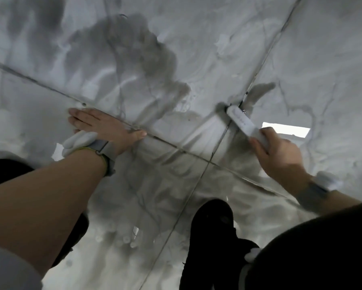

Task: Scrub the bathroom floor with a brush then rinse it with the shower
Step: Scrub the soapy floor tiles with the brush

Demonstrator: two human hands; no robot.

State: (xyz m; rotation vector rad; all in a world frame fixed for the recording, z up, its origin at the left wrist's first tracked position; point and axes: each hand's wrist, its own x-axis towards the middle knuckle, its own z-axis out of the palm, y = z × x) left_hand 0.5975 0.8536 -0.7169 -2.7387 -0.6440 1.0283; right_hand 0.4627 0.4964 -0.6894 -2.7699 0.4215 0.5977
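The bathroom floor (196, 59) is made of large grey-white marbled tiles, wet and streaked with foam. My right hand (280, 155) grips the handle of a white scrub brush (240, 121). The brush head presses on the floor where two dark grout lines cross. My left hand (100, 126) lies flat on the tile at the left, fingers straight, palm down across a grout line. Each wrist has a grey band on it. No shower is in view.
A black shoe (211, 233) stands on the wet tile at the bottom centre. A second dark shoe (75, 235) shows beneath my left forearm. A bright window reflection (286, 129) gleams on the floor just beyond my right hand.
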